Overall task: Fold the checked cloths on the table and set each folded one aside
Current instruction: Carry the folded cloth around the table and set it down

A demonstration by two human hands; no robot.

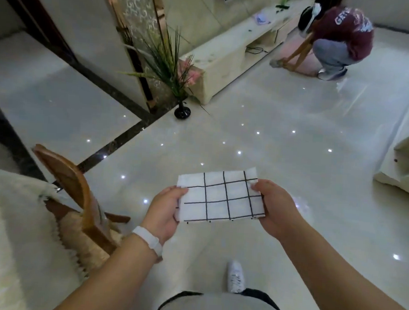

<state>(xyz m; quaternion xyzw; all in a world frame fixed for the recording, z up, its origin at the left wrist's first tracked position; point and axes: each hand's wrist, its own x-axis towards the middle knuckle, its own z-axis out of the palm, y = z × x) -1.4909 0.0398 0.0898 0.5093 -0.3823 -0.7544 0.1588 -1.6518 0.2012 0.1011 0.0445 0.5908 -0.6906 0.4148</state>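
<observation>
Folded checked cloth [222, 197] in midair, fingers of left hand [163, 212] and right hand [275, 208] closed on its ends.

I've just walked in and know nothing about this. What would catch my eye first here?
First, the white checked cloth, folded small and held up over the shiny floor between the left hand and the right hand, low in the middle. Next, a crouching person in a maroon top at the upper right. A black vase of long green leaves stands on the floor left of centre, farther back.
</observation>
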